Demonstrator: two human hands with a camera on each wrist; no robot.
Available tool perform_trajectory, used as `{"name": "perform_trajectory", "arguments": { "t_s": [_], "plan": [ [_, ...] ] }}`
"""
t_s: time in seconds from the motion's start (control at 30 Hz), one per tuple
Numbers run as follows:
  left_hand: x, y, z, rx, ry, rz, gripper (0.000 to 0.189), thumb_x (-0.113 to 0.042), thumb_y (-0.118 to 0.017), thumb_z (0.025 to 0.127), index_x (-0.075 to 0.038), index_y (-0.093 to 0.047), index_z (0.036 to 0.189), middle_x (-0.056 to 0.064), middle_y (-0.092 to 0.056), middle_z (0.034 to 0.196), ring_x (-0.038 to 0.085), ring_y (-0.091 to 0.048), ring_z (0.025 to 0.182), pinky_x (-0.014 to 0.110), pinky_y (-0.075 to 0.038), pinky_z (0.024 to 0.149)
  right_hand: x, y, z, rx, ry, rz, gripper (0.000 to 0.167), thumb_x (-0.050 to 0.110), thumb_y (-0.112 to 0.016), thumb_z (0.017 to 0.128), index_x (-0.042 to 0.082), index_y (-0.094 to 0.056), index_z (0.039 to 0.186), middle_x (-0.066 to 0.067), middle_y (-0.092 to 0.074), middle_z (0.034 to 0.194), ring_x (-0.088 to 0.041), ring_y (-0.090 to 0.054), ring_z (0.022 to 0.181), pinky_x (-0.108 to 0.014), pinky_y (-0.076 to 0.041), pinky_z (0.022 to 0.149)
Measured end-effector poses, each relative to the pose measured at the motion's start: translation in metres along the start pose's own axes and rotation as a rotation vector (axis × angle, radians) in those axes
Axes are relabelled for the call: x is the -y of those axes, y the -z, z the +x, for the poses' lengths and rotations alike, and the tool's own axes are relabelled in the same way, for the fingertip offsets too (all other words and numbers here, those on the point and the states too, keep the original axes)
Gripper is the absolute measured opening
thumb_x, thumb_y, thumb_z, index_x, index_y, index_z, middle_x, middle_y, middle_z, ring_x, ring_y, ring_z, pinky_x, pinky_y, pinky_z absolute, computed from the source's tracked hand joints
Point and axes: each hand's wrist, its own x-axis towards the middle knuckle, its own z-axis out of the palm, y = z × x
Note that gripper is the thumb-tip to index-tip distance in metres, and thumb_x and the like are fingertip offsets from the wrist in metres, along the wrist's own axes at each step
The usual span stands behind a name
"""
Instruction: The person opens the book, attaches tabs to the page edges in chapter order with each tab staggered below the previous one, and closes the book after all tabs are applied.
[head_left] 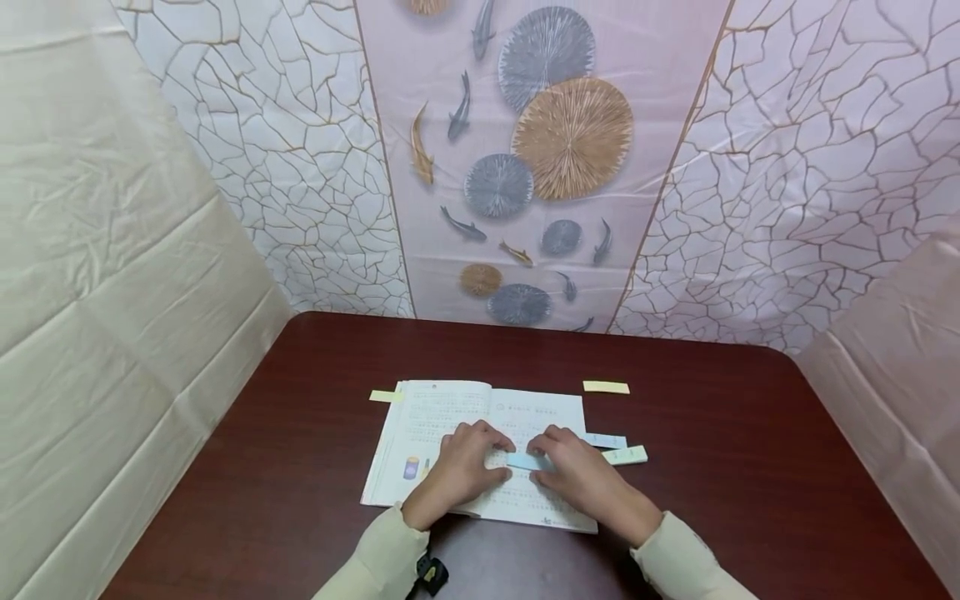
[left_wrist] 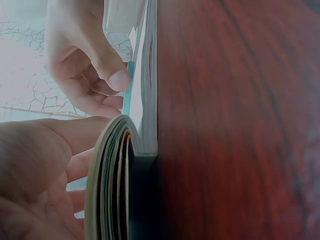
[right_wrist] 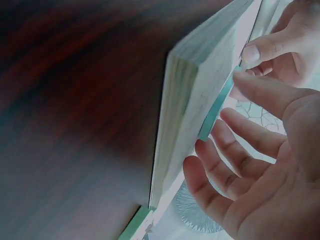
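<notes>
An open book lies on the table, and a blue sticky strip lies along its right page. My left hand is over the gutter, its fingers spread, with thumb and index fingertip at the strip's left end. My right hand arches over the strip's right part. In the right wrist view its loosely bent fingers line the blue strip, thumb tip at the far end. In the left wrist view the right thumb meets the strip's edge.
A yellow tab sticks out from the book's left edge. At its right edge are another blue strip and a pale green sticky pad. A yellow strip lies farther back on the dark red table. Patterned cloth hangs behind.
</notes>
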Motion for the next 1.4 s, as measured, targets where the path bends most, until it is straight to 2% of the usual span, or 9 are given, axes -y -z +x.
{"name": "perform_trajectory", "arguments": {
  "t_s": [0.23,0.33,0.43,0.57,0.7,0.83,1.1,1.23,1.4],
  "plan": [
    [-0.001,0.004,-0.01,-0.096,0.021,0.016,0.033,-0.014,-0.09,0.084,-0.011,-0.079,0.115,0.009,-0.064,0.121,0.03,-0.059,0.108,0.045,-0.052,0.089,0.0,-0.003,-0.001,0.041,0.019,0.003,0.019,0.013,-0.087,0.087,0.01,-0.076,0.102,0.003,-0.065,0.095,-0.018,-0.066,0.09,-0.036,-0.057,0.075],
    [-0.005,0.007,-0.016,-0.157,0.011,0.103,0.041,-0.017,-0.091,0.084,-0.006,-0.077,0.121,0.012,-0.064,0.122,0.031,-0.06,0.109,0.042,-0.054,0.09,-0.001,-0.002,-0.001,0.032,0.028,0.002,0.019,0.013,-0.087,0.087,0.011,-0.075,0.101,0.003,-0.065,0.095,-0.018,-0.066,0.089,-0.036,-0.057,0.075],
    [-0.009,0.009,-0.022,-0.193,-0.018,0.246,0.053,-0.028,-0.093,0.083,0.0,-0.074,0.124,0.016,-0.066,0.125,0.033,-0.062,0.112,0.042,-0.056,0.09,-0.002,-0.001,-0.001,0.027,0.016,0.004,0.018,0.013,-0.087,0.087,0.011,-0.075,0.1,0.003,-0.064,0.094,-0.017,-0.064,0.088,-0.036,-0.056,0.075],
    [-0.014,0.009,-0.028,-0.152,0.006,0.357,0.067,-0.036,-0.094,0.081,0.006,-0.07,0.127,0.02,-0.065,0.135,0.037,-0.063,0.121,0.044,-0.058,0.091,-0.002,0.0,-0.001,0.038,0.003,0.01,0.019,0.012,-0.087,0.088,0.011,-0.074,0.101,0.003,-0.064,0.094,-0.016,-0.063,0.088,-0.036,-0.055,0.074],
    [-0.018,0.009,-0.031,-0.09,0.052,0.381,0.069,-0.036,-0.092,0.083,0.007,-0.067,0.131,0.021,-0.063,0.141,0.035,-0.063,0.125,0.044,-0.059,0.092,-0.001,0.0,-0.001,0.052,0.002,0.006,0.019,0.013,-0.086,0.089,0.011,-0.073,0.102,0.003,-0.063,0.094,-0.016,-0.062,0.087,-0.036,-0.055,0.073],
    [-0.019,0.009,-0.03,-0.075,0.071,0.384,0.068,-0.035,-0.091,0.084,0.007,-0.067,0.132,0.022,-0.064,0.14,0.034,-0.066,0.124,0.043,-0.06,0.088,-0.001,0.001,0.0,0.052,0.022,-0.014,0.018,0.013,-0.086,0.089,0.012,-0.072,0.101,0.004,-0.062,0.093,-0.015,-0.06,0.085,-0.034,-0.053,0.071],
    [-0.021,0.01,-0.023,-0.065,0.097,0.365,0.06,-0.032,-0.095,0.079,0.006,-0.071,0.118,0.021,-0.07,0.127,0.032,-0.073,0.093,0.041,-0.06,0.065,-0.013,0.01,0.002,0.036,0.036,-0.013,0.014,0.011,-0.08,0.089,0.011,-0.069,0.099,0.005,-0.059,0.091,-0.01,-0.053,0.079,-0.03,-0.05,0.068],
    [-0.021,0.01,-0.021,-0.035,0.118,0.347,0.06,-0.032,-0.095,0.079,0.006,-0.071,0.118,0.021,-0.07,0.128,0.034,-0.073,0.09,0.042,-0.059,0.063,-0.029,0.023,0.001,0.03,-0.016,0.021,0.018,0.009,-0.076,0.089,0.01,-0.067,0.105,0.002,-0.063,0.098,-0.011,-0.054,0.082,-0.031,-0.05,0.07],
    [-0.019,0.01,-0.021,-0.044,0.119,0.332,0.057,-0.032,-0.096,0.078,0.004,-0.071,0.114,0.02,-0.07,0.125,0.035,-0.073,0.085,0.043,-0.059,0.063,-0.058,0.041,0.002,0.03,-0.099,0.07,0.021,0.006,-0.073,0.093,0.006,-0.067,0.113,-0.006,-0.068,0.111,-0.018,-0.06,0.094,-0.038,-0.053,0.076]
  ]
}}
